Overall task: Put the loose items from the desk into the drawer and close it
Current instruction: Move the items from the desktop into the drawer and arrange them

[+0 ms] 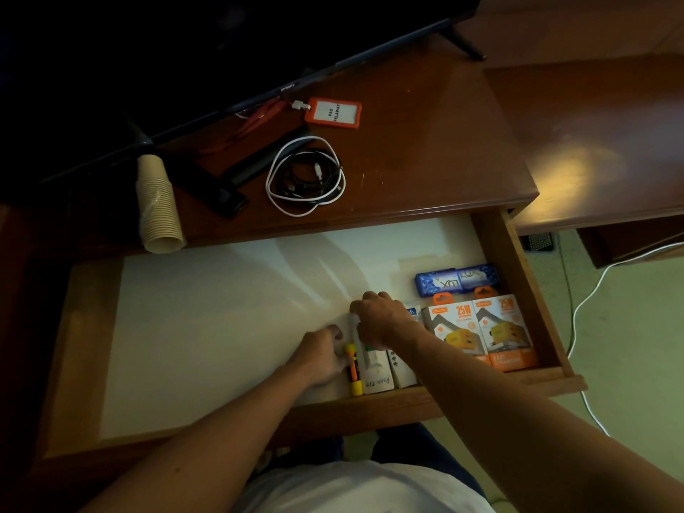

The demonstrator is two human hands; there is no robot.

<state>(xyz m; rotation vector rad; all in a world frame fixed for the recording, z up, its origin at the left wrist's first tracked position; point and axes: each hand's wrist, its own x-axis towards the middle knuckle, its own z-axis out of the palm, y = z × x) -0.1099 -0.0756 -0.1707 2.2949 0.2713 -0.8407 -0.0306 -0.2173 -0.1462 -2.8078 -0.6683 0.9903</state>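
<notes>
drawer (pixel 518 283) pulled wide open below the bench (pixel 425 149), pale liner showing. both hands down inside it at the front edge, roughly 6 o'clock of the drawer floor.

left hand (pixel 322 359) fingers curled against the yellow-and-orange marker (pixel 351 368), which lies lengthwise just at its 3 o'clock; whether it truly grips the marker i cannot tell. right hand (pixel 385 318) palm down, fingers pinched together on a thin white stick-like item (pixel 358 342) lying right beside the marker, atop small white boxes (pixel 377 379).

at 3 o'clock of the right hand: two orange charger boxes (pixel 481 335) side by side, a blue soap pack (pixel 457 281) behind them at 12.

both forearms reach in from the bottom of view, right one crossing in from 4 o'clock, left from 7.

on the bench top: coiled black and white cables (pixel 305 175), orange badge holder (pixel 333 112), stack of paper cups (pixel 157 201) on its side, dark flat object (pixel 229 194), tv foot (pixel 462 42).
</notes>
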